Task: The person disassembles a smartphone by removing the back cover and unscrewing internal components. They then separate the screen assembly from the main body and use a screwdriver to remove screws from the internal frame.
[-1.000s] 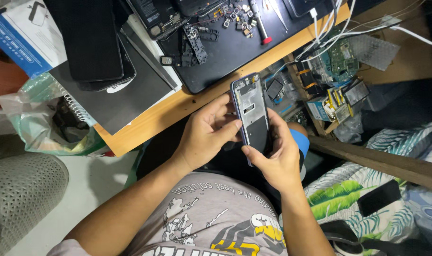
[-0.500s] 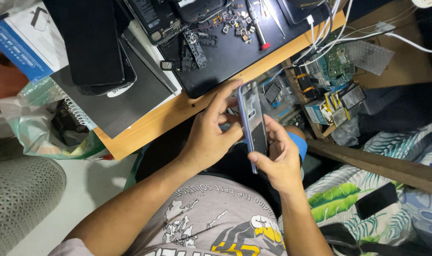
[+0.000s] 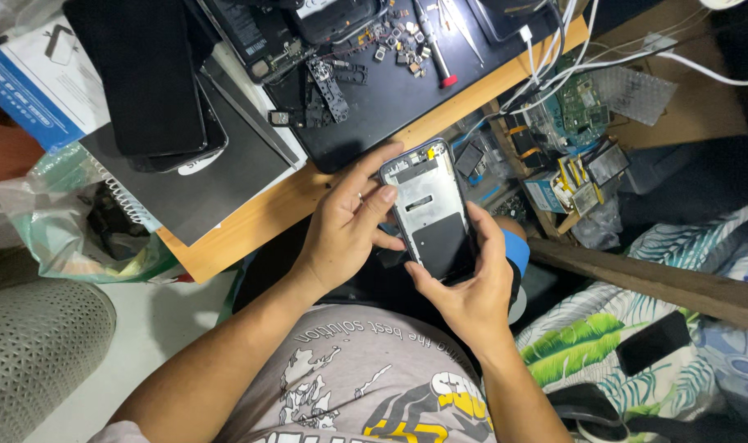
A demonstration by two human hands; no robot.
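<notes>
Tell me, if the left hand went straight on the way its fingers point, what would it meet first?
The left hand already touches the opened phone. Past its top edge, probably the small black parts beside the desk edge; depth is unclear.

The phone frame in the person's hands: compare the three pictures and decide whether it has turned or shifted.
Yes. The phone frame was edge-on half a second ago; now its open inner face is up again, at much the same spot beside the wooden desk edge.

Opened grey rectangular phone frame point(image 3: 430, 215) gripped between left hand point(image 3: 347, 223) and right hand point(image 3: 470, 297), just off wooden surface point(image 3: 251, 217) edge.
</notes>
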